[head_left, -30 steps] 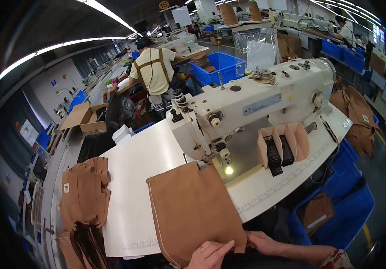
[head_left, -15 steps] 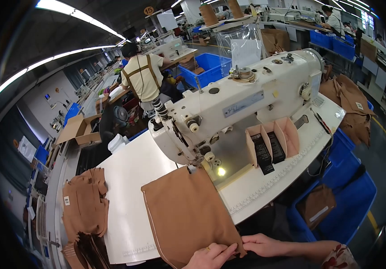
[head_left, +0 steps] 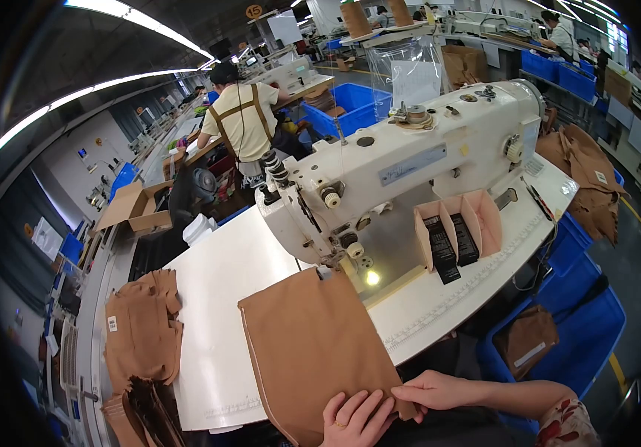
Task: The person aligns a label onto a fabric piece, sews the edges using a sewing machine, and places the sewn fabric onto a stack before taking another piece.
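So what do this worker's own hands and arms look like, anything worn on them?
Both hands are gloveless. The left hand wears a gold-coloured ring; the right hand leads to a pale sleeve with red floral print.

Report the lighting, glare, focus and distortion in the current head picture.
Head view, lighting: a bright spot glows near the sewing machine; head view, glare: ceiling tubes look washed out, the white tabletop shines; head view, focus: the brown fabric looks fairly clear, distant detail soft; head view, distortion: straight lines bow, corners dark.
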`<state>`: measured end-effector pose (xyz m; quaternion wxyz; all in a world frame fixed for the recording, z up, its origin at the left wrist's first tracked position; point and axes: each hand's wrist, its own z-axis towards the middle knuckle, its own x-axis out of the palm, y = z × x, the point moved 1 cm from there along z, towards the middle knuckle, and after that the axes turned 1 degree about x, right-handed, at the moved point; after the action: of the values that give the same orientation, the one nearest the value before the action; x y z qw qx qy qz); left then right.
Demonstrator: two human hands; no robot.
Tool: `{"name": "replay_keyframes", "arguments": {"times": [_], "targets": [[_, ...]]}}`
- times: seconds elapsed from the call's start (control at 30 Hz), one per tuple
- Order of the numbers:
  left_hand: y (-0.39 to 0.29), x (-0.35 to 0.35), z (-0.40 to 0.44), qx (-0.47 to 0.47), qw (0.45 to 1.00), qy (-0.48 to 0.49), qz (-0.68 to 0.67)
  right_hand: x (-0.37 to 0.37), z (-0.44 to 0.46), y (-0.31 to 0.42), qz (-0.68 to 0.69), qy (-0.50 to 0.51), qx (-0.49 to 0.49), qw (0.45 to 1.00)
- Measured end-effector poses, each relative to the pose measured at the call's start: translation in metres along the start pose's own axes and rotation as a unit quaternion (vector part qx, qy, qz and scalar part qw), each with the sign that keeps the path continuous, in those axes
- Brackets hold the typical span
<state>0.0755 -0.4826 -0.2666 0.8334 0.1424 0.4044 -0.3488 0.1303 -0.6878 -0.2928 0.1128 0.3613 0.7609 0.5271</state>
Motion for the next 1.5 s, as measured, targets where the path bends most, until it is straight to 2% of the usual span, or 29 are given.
{"name": "replay_keyframes", "arguments": {"times": [0.13, 0.23, 0.27, 0.3, 0.37, 0.4, 0.43, 0.5, 0.6, 0.77, 1.03, 1.13, 1.23, 1.5], "targets": [[0.006, 0.003, -0.004, 0.045, 0.999, 0.005, 0.006, 0.003, 0.000, -0.002, 0.034, -0.017, 0.017, 0.999], [0.012, 0.002, -0.002, 0.071, 0.997, 0.018, -0.011, -0.001, 0.001, -0.002, -0.005, -0.006, 0.020, 1.000], [0.013, 0.003, -0.002, 0.070, 0.997, 0.020, -0.020, -0.006, 0.000, 0.004, -0.077, 0.001, 0.048, 0.996], [0.014, 0.003, -0.001, 0.069, 0.997, 0.021, -0.028, -0.012, -0.003, 0.016, -0.179, -0.020, 0.028, 0.983], [0.012, 0.000, 0.006, 0.064, 0.996, 0.028, -0.045, -0.026, -0.008, 0.047, -0.379, -0.056, -0.014, 0.924], [0.011, -0.002, 0.008, 0.062, 0.996, 0.033, -0.055, -0.029, -0.008, 0.064, -0.364, -0.150, -0.156, 0.906], [0.011, 0.000, 0.010, 0.063, 0.996, 0.032, -0.058, -0.037, 0.000, 0.075, -0.426, -0.225, -0.255, 0.838], [0.008, 0.006, 0.010, 0.066, 0.995, 0.029, -0.063, -0.060, 0.036, 0.098, -0.565, -0.303, -0.358, 0.678], [0.010, 0.007, 0.011, 0.053, 0.994, 0.034, -0.084, -0.104, 0.090, 0.098, -0.624, -0.252, -0.420, 0.609], [0.028, 0.013, 0.005, 0.037, 0.992, 0.062, -0.099, -0.108, 0.092, 0.100, -0.664, -0.202, -0.394, 0.603], [0.051, 0.014, 0.018, 0.010, 0.987, 0.044, -0.155, -0.107, 0.090, 0.105, -0.675, -0.172, -0.355, 0.623], [0.057, 0.017, 0.023, -0.003, 0.986, 0.044, -0.158, -0.115, 0.100, 0.108, -0.668, -0.154, -0.386, 0.617], [0.063, 0.020, 0.028, -0.016, 0.986, 0.043, -0.162, -0.119, 0.106, 0.108, -0.635, -0.160, -0.396, 0.643], [0.087, 0.026, 0.044, -0.026, 0.984, 0.061, -0.165, -0.118, 0.105, 0.107, -0.630, -0.175, -0.414, 0.633]]}}
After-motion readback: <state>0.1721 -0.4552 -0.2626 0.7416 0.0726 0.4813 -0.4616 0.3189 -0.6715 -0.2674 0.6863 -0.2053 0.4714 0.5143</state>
